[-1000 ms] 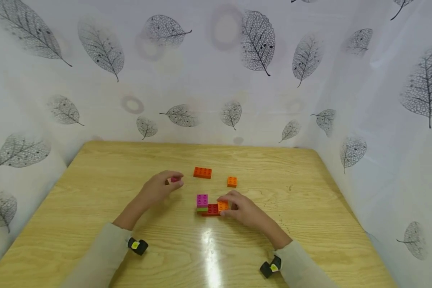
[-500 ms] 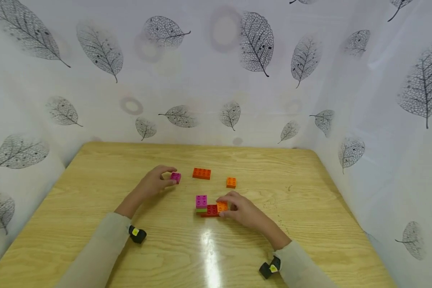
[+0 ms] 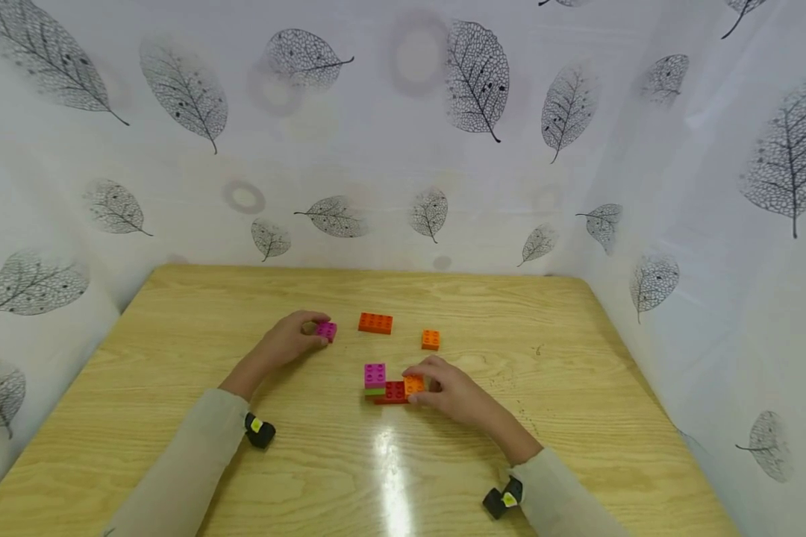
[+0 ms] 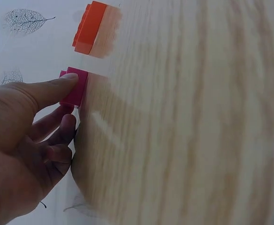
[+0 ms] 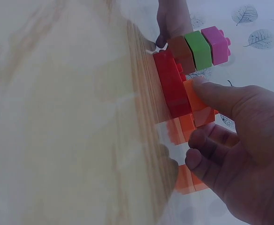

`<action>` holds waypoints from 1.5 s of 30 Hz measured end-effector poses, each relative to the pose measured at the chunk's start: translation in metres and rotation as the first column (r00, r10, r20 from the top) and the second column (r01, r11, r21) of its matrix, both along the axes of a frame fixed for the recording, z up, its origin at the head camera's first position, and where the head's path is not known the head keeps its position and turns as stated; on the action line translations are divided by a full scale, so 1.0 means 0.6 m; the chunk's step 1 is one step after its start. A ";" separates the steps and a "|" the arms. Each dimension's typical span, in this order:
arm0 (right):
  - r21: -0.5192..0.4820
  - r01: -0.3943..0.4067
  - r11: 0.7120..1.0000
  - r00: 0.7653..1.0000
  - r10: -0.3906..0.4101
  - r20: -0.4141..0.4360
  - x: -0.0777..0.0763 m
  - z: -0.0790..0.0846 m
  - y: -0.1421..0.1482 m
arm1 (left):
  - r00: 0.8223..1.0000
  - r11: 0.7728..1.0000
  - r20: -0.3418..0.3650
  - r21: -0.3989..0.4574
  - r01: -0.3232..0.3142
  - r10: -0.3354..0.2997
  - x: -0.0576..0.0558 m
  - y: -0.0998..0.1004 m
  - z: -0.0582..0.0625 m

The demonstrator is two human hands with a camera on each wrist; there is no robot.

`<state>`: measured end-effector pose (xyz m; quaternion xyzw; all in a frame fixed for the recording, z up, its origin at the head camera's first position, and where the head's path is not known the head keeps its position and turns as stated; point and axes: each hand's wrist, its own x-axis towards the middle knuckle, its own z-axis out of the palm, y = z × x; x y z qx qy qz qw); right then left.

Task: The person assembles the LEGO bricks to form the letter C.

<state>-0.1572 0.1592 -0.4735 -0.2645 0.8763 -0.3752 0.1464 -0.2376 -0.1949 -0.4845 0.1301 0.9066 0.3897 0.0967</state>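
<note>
The left hand [image 3: 287,341] is pinching a magenta block [image 3: 326,331] on the counter [image 3: 322,462], leaving its top free. The right hand [image 3: 451,389] is gripping an orange block [image 3: 413,384] atop a red brick [image 3: 395,391], presumably steadying both.

Left hand [image 3: 285,343] sits further back on the magenta brick [image 3: 326,332]; studs now exposed.
On my head feed, the fingertips no longer reach past the brick and cover most of it, as they do a second earlier; its studded top now shows. I also see the left sleeve [image 3: 195,455] and black wrist unit [image 3: 260,431] higher up the frame.
</note>
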 end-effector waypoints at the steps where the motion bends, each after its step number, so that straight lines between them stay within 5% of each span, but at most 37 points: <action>1: 0.000 0.000 1.000 1.000 0.000 0.001 0.000 0.000 0.000 | 1.000 1.000 0.004 0.003 0.000 0.000 0.000 -0.001 0.000; 15: 0.004 -0.001 1.000 1.000 0.001 0.008 0.000 0.002 0.000 | 1.000 1.000 0.023 0.026 -0.013 0.012 0.004 -0.002 0.001; 28: -0.008 0.003 1.000 1.000 -0.002 0.018 0.002 0.005 -0.001 | 1.000 1.000 0.000 0.023 -0.020 0.020 0.039 0.016 0.027; 45: -0.005 0.008 1.000 1.000 -0.008 0.030 0.001 0.003 -0.001 | 0.997 0.992 -0.070 0.126 -0.021 0.030 0.099 0.049 0.064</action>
